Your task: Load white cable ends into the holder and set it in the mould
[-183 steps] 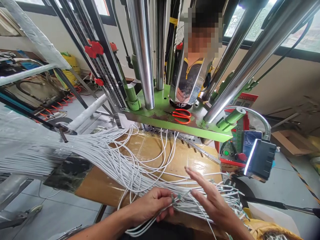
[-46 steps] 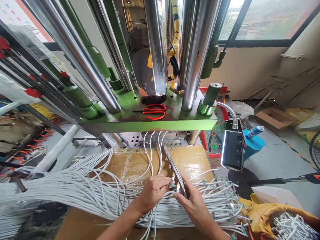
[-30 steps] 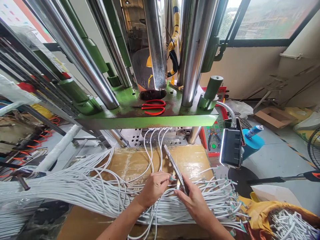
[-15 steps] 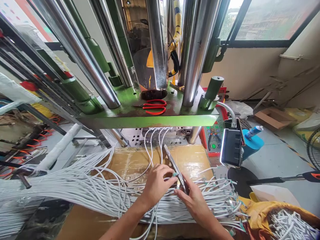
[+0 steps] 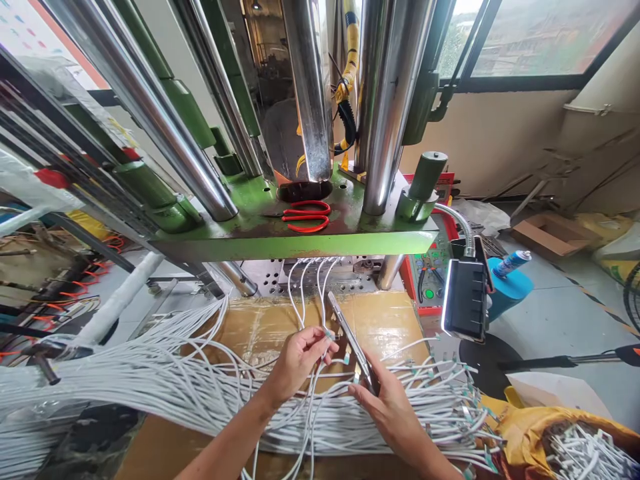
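Between the thumb and fingers of my left hand is the end of a white cable, with a small pale connector at its tip. My right hand grips the near end of a long, narrow metal bar, tilted away from me. Small connector pieces stick out along the bar's left side, close to my left fingertips. Beneath both hands lies a thick bundle of white cables, spread over brown cardboard.
A green press plate spans the space ahead, with red-handled scissors on top. Several white cables run into the metal bed below it. To the right are a black lamp and a yellow sack of white scraps.
My left hand has moved left, away from the bar, and now shows a connector in its fingertips. The right hand and bar have stayed nearly in place.
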Demonstrator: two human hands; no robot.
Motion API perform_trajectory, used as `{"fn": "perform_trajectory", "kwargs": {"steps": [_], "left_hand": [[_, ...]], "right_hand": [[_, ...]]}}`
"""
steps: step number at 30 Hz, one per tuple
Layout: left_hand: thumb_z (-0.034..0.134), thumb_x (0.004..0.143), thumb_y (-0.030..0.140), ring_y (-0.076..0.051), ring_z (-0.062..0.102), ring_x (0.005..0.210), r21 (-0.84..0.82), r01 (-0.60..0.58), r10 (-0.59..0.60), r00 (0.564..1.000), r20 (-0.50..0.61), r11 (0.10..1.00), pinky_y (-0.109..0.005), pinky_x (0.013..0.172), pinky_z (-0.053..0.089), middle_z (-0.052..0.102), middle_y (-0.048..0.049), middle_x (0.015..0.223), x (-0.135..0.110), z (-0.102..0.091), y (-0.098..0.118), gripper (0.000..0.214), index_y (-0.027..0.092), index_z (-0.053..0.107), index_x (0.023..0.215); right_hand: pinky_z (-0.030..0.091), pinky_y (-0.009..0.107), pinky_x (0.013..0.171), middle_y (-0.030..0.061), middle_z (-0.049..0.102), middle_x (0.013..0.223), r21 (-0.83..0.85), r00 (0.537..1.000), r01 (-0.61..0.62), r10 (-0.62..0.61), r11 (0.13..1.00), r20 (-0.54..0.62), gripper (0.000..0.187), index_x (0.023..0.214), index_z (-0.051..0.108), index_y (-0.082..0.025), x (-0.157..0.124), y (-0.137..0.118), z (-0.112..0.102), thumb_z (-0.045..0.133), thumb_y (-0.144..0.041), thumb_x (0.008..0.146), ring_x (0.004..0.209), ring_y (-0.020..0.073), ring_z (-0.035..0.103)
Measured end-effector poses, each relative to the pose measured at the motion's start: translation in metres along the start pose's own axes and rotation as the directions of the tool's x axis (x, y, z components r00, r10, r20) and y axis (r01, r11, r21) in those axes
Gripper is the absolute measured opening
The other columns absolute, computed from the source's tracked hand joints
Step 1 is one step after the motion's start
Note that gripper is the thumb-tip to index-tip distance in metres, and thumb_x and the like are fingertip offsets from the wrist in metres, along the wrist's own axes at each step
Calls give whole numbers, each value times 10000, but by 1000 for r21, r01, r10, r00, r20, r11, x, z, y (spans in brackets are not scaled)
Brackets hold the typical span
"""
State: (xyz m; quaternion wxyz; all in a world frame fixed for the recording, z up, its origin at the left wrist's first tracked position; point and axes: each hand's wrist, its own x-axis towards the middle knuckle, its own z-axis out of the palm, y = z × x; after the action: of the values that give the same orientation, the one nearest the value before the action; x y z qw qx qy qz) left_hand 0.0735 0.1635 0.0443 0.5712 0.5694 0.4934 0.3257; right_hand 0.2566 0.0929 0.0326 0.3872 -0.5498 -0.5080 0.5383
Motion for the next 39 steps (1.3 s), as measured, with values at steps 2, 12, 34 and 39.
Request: {"fn": "perform_trajectory", "kwargs": {"steps": [2, 12, 34, 39], "left_hand": [[611, 835, 320, -158, 632, 669, 185, -65, 74, 996, -41, 981, -235, 632, 471, 720, -40, 778, 3, -2, -4, 183, 160, 698, 856], [500, 869, 46, -175, 659, 840, 612, -619, 630, 739, 239, 493, -295, 763, 535, 730, -57, 921, 11, -2, -25, 241, 165, 672, 990], [624, 839, 325, -147, 637, 611, 151, -91, 103, 992, -75, 984, -251, 657, 525, 662, 5, 634, 14, 3, -3, 234, 149, 660, 989], [593, 852, 286, -159, 678, 628, 243, -128, 134, 991, -6, 962, -226, 563, 524, 719, -5, 717, 22, 12, -6, 213, 200, 686, 1022]], "right_hand": [[467, 251, 750, 19, 652, 955, -13, 1000, -10, 10, 1000, -8, 498, 1299, 519, -197, 0, 2, 0, 615, -283, 818, 764, 154, 558], [513, 316, 852, 43, 691, 914, -6, 996, 81, -81, 997, -47, 521, 1269, 573, -214, 4, 10, 0, 672, -390, 788, 852, 213, 629], [444, 358, 977, 48, 666, 1148, 37, 996, 5, -8, 999, 87, 578, 1333, 533, -222, -8, 5, -52, 664, -252, 771, 1063, 254, 591], [398, 394, 1023, 59, 695, 976, -14, 999, -39, 39, 999, 38, 600, 1325, 539, -165, -9, 16, -54, 670, -286, 752, 1138, 293, 537]]}}
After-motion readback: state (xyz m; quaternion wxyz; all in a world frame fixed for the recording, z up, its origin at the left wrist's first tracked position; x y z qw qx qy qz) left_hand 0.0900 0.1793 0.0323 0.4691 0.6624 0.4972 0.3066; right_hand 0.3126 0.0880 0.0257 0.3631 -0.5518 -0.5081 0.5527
